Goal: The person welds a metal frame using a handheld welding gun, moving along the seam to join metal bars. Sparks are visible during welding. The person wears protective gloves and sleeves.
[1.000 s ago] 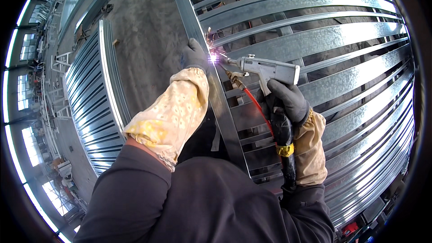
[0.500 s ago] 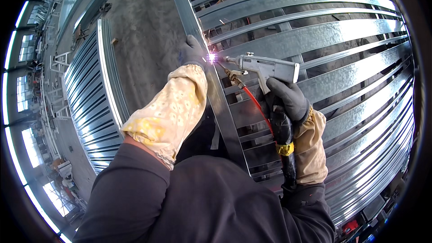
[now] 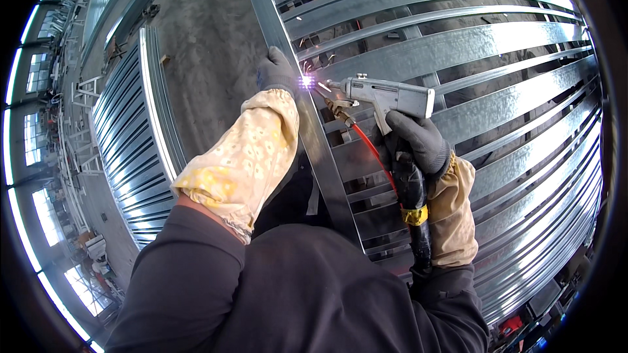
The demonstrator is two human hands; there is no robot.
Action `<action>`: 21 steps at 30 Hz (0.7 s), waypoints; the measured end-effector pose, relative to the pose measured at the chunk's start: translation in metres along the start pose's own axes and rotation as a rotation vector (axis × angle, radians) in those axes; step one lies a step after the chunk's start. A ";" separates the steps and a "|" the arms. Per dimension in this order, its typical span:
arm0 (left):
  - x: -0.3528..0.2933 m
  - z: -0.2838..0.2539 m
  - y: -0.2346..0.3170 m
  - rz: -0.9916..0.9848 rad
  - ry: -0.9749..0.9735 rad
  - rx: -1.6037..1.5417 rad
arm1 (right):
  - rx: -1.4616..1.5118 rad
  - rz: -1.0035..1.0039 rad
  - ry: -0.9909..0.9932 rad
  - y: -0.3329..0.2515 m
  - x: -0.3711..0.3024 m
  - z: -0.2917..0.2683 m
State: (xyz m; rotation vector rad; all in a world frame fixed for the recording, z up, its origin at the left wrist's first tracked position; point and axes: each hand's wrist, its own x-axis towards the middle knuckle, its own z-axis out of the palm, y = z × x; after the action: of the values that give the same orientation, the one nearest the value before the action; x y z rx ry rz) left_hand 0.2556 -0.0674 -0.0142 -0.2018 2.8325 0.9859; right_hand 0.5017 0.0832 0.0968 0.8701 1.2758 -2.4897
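My right hand point(image 3: 418, 140), in a dark grey glove, is closed around the grip of a grey pistol-shaped welding gun point(image 3: 392, 98). A thick black cable with yellow tape and a thin red hose point(image 3: 367, 140) run from the gun. Its tip points left, to a bright purple-white glow point(image 3: 305, 81) with flying sparks, where a slat meets the long metal rail point(image 3: 314, 137). Close beside the glow, my left hand point(image 3: 277, 70), also gloved, grips the rail's left side; its fingers are partly hidden. Pale floral sleeve covers wrap both forearms.
Many shiny metal slats point(image 3: 458, 46) run right from the rail, with gaps between them. A second slatted metal panel point(image 3: 124, 137) stands at the left over the concrete floor point(image 3: 203, 33). Windows point(image 3: 46, 212) line the far left wall. A red object point(image 3: 510, 325) lies at the lower right.
The rail and slats sit slightly higher and further left in view. My left hand has shifted slightly up and left in the picture. The glow and sparks persist, with the sparks' pattern changed.
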 end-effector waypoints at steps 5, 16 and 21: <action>0.001 0.002 -0.001 0.002 0.013 -0.035 | -0.016 -0.009 -0.030 -0.001 -0.002 0.000; 0.009 0.010 -0.009 0.054 0.070 -0.007 | -0.018 -0.030 -0.008 -0.001 -0.007 0.003; 0.011 0.011 -0.011 0.035 0.043 -0.035 | 0.013 -0.042 0.028 0.002 -0.009 0.007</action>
State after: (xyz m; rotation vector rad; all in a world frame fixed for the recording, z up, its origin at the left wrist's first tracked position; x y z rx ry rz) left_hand 0.2479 -0.0699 -0.0315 -0.1802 2.8688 1.0511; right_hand 0.5071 0.0761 0.1039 0.8932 1.3013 -2.5300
